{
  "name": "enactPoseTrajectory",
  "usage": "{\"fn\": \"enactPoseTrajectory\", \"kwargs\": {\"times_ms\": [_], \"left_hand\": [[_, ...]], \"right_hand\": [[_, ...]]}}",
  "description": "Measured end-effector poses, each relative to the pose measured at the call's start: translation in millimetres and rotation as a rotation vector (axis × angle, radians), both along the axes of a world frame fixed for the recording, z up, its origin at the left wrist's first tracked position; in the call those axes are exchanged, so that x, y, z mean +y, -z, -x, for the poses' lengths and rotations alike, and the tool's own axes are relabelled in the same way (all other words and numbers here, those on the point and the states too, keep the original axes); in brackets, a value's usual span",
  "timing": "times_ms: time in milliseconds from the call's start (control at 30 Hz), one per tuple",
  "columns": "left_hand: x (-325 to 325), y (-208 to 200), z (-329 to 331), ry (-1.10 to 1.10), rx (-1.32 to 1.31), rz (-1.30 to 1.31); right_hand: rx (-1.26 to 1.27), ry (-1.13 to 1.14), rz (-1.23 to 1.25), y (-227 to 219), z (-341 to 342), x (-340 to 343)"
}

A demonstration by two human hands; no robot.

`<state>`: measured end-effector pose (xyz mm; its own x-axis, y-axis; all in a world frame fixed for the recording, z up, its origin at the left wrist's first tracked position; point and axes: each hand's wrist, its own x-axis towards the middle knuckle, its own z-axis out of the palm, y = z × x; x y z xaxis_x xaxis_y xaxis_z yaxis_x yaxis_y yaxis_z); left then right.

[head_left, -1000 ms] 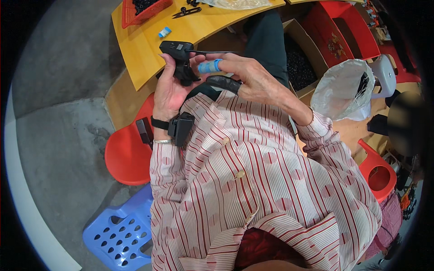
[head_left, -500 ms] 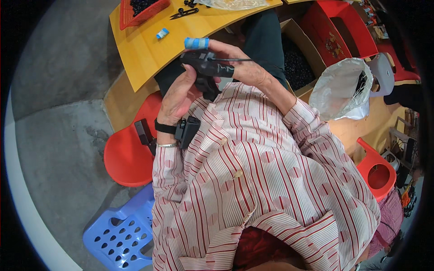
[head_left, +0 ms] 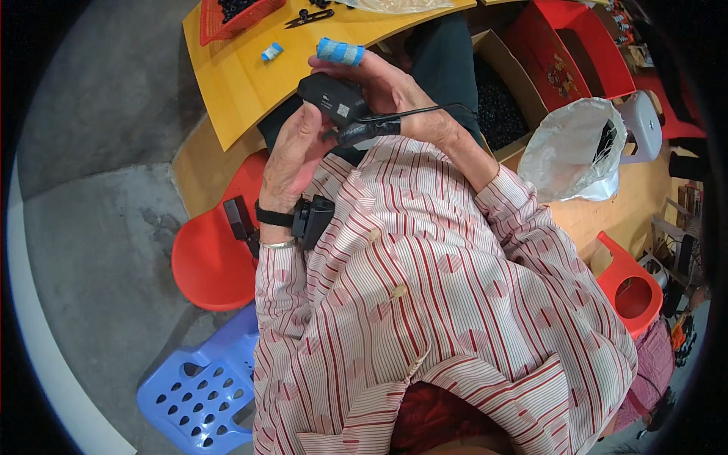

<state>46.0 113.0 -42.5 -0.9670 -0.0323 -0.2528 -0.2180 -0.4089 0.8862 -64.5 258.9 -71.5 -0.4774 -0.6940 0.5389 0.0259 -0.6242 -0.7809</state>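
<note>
In front of my lap, my left hand (head_left: 292, 155) and my right hand (head_left: 398, 89) have a black boxy device (head_left: 334, 98) between them. My left thumb presses its near side, while the other left fingers are partly hidden behind it. The fingers of my right hand curve over its far side, one of them wrapped in blue tape (head_left: 340, 51). A thin black cable (head_left: 417, 111) runs from the device past my right wrist. Strapped to my left wrist is another black device (head_left: 312, 220) on a black band (head_left: 274, 216).
Ahead, a yellow table (head_left: 235, 98) carries a red basket (head_left: 243, 21), black thread snips (head_left: 309, 18) and a small blue taped roll (head_left: 272, 51). To the right are a carton of black parts (head_left: 497, 106), a red box (head_left: 546, 61) and a white sack (head_left: 569, 152). Red (head_left: 212, 258) and blue (head_left: 201, 394) chairs stand left.
The black device has turned between my hands, so a broad face with a label now shows. My right fingers have lifted slightly; my left hand has shifted a little left.
</note>
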Motion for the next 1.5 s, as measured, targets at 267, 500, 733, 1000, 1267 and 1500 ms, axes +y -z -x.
{"fn": "enactPoseTrajectory", "kwargs": {"times_ms": [267,500,733,1000,1267,1500], "left_hand": [[1,-5,0,-0.074,-0.029,0.035],[-4,-6,3,-0.001,-0.014,-0.150],[-8,-8,4,-0.119,0.039,-0.175],[-17,-6,-3,-0.058,0.101,-0.061],[-12,-12,-8,-0.087,0.104,0.077],[-5,-17,-12,-0.039,0.158,0.203]], "right_hand": [[-0.110,-0.076,-0.021,-9,-6,5],[0.126,-0.042,-0.168,-12,-7,7],[0.345,0.304,-0.555,-2,-22,37],[0.516,-0.194,-0.605,-60,-14,80],[0.228,0.137,-0.460,-39,7,72],[0.189,-0.084,-0.441,-24,5,42]]}}
